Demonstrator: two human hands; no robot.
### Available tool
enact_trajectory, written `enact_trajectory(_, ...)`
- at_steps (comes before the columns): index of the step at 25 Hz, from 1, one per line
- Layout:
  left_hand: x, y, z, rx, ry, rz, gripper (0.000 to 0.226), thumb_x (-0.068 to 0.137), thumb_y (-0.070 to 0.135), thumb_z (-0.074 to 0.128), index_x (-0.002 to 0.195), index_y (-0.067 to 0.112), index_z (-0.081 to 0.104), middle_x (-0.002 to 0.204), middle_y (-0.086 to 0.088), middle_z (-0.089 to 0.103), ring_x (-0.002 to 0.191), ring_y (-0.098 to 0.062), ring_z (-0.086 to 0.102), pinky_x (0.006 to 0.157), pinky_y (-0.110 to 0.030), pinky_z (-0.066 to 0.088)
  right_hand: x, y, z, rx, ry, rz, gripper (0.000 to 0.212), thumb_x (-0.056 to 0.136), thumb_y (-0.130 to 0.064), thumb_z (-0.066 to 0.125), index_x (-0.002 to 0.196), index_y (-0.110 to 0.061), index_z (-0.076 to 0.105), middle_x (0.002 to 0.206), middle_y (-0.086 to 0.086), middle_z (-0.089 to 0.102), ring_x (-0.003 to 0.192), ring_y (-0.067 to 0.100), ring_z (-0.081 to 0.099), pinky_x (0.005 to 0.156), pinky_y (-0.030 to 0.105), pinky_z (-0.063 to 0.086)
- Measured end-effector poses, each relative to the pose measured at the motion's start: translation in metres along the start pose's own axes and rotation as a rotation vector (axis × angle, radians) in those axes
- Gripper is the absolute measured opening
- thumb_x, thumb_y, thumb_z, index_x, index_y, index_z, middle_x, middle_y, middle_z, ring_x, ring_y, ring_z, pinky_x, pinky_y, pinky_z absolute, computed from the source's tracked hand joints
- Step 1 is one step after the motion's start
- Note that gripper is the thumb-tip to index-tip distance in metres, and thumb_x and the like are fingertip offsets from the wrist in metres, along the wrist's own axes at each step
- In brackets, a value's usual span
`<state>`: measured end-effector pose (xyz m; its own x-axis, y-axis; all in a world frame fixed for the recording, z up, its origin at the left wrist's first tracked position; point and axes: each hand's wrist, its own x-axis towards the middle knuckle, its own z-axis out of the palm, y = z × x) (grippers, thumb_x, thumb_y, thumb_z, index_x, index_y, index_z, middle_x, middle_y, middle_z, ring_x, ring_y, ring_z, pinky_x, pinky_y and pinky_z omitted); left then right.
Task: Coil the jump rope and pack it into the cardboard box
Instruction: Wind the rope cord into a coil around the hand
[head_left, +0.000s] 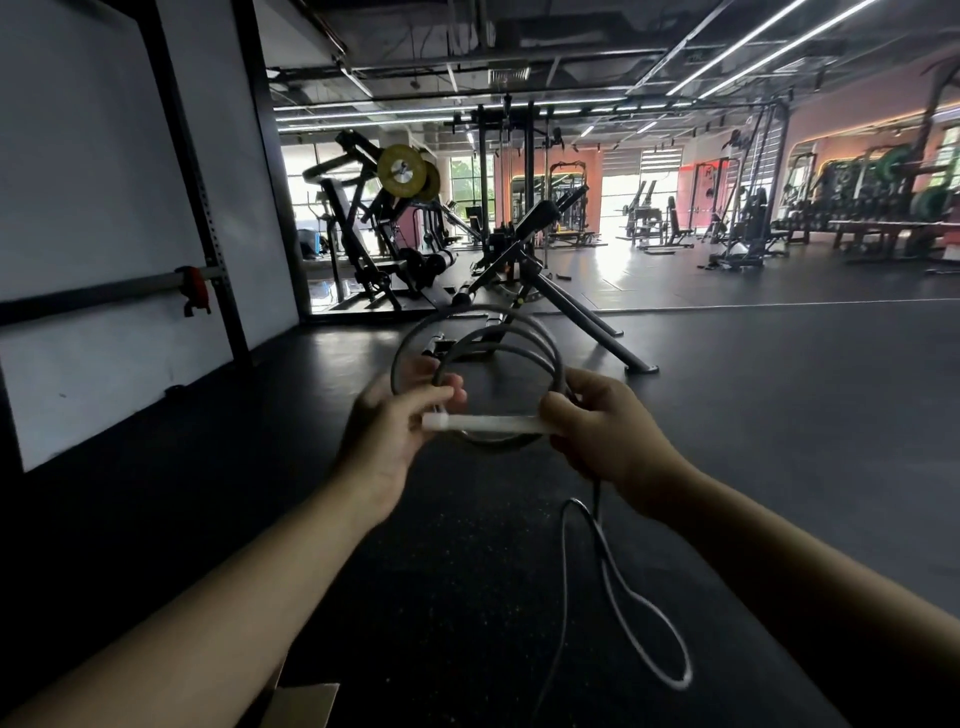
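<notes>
A grey jump rope (524, 332) is wound into a few loops held up in front of me. Its white handle (483, 423) lies crosswise between both hands. My left hand (387, 431) pinches the coil and the handle's left end. My right hand (608, 426) grips the handle's right end together with the coil. A loose length of rope (623, 597) hangs from my right hand and forms a loop near the floor. A corner of the cardboard box (306, 701) shows at the bottom edge, under my left forearm.
Dark rubber gym floor (779, 415) spreads all around. An angled black bench frame (566, 291) stands just beyond the coil. A plate-loaded machine with yellow plates (402, 171) is at the back left, and a white wall panel (104, 208) is on the left.
</notes>
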<state>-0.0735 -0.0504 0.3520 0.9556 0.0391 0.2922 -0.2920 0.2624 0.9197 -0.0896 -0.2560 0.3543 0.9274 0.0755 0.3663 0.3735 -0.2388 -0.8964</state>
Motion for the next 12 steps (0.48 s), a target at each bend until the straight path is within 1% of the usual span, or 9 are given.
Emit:
enact_trajectory(1,0.006,0.007,-0.010,0.084,-0.050,0.037,0.035,0.085,0.006,0.071,0.118,0.012,0.064,0.105,-0.006,0.076,0.107,-0.031,0.071,0.091,-0.046,0.054,0.003,-0.002,-0.006,-0.167,-0.045,-0.029,0.018,0.093,-0.016,0.061,0.075,-0.016,0.060,0.048,-0.009,0.051,0.039,0.001,0.044,0.039,0.014,0.033)
enact_trajectory(2,0.011,0.018,-0.017,0.236,-0.117,0.100,0.046,0.080,0.014,0.077,0.124,0.018,0.061,0.113,-0.002,0.075,0.113,-0.027,0.069,0.094,-0.045,0.054,0.005,-0.006,-0.012,-0.361,-0.100,-0.057,0.016,0.092,-0.020,0.064,0.076,-0.017,0.063,0.049,-0.008,0.054,0.042,0.000,0.046,0.042,0.014,0.036)
enact_trajectory(4,0.015,0.040,-0.018,0.686,-0.332,0.250,0.069,0.069,0.040,0.085,0.131,0.033,0.056,0.123,0.009,0.071,0.119,-0.013,0.064,0.101,-0.038,0.049,0.008,-0.017,-0.021,-0.673,-0.231,-0.084,0.010,0.091,-0.024,0.068,0.084,-0.017,0.070,0.063,-0.005,0.064,0.052,0.001,0.053,0.054,0.021,0.046)
enact_trajectory(6,0.014,0.056,-0.001,1.081,-0.550,0.276,0.088,0.060,0.058,0.086,0.137,0.044,0.047,0.130,0.015,0.065,0.122,-0.006,0.058,0.105,-0.034,0.044,0.012,-0.029,-0.022,-0.839,-0.322,-0.116,0.016,0.091,-0.027,0.069,0.095,-0.012,0.071,0.079,-0.001,0.067,0.065,0.009,0.058,0.067,0.032,0.051)
enact_trajectory(7,0.010,0.062,0.014,1.231,-0.617,0.266,0.095,0.057,0.062,0.086,0.140,0.046,0.042,0.132,0.015,0.063,0.120,-0.007,0.059,0.102,-0.034,0.045,0.014,-0.035,-0.021,-0.863,-0.332,-0.141,0.019,0.090,-0.029,0.070,0.095,-0.011,0.070,0.080,0.000,0.067,0.067,0.011,0.058,0.068,0.034,0.050)
enact_trajectory(8,0.007,0.063,0.029,1.350,-0.644,0.261,0.100,0.054,0.065,0.085,0.141,0.047,0.039,0.132,0.013,0.064,0.115,-0.010,0.063,0.096,-0.032,0.048,0.017,-0.039,-0.019,-0.862,-0.326,-0.170,0.021,0.090,-0.031,0.070,0.094,-0.011,0.069,0.078,-0.001,0.066,0.065,0.010,0.057,0.067,0.033,0.049)
enact_trajectory(9,0.006,0.062,0.042,1.438,-0.625,0.272,0.103,0.051,0.067,0.085,0.141,0.047,0.038,0.130,0.012,0.066,0.106,-0.012,0.067,0.088,-0.030,0.051,0.019,-0.043,-0.017,-0.851,-0.314,-0.188,0.022,0.090,-0.034,0.069,0.091,-0.012,0.068,0.076,0.000,0.066,0.060,0.009,0.056,0.063,0.030,0.048)
enact_trajectory(10,0.006,0.060,0.052,1.465,-0.579,0.292,0.104,0.047,0.069,0.084,0.139,0.047,0.040,0.126,0.013,0.068,0.099,-0.014,0.070,0.083,-0.029,0.053,0.021,-0.045,-0.017,-0.827,-0.295,-0.191,0.023,0.091,-0.037,0.067,0.087,-0.014,0.066,0.074,0.002,0.067,0.053,0.007,0.054,0.058,0.027,0.047)
enact_trajectory(12,0.008,0.056,0.062,1.393,-0.498,0.294,0.107,0.041,0.070,0.083,0.138,0.045,0.045,0.121,0.013,0.070,0.100,-0.014,0.069,0.087,-0.035,0.055,0.022,-0.048,-0.018,-0.715,-0.257,-0.164,0.024,0.091,-0.039,0.067,0.086,-0.016,0.062,0.068,0.002,0.065,0.041,0.005,0.050,0.044,0.020,0.042)
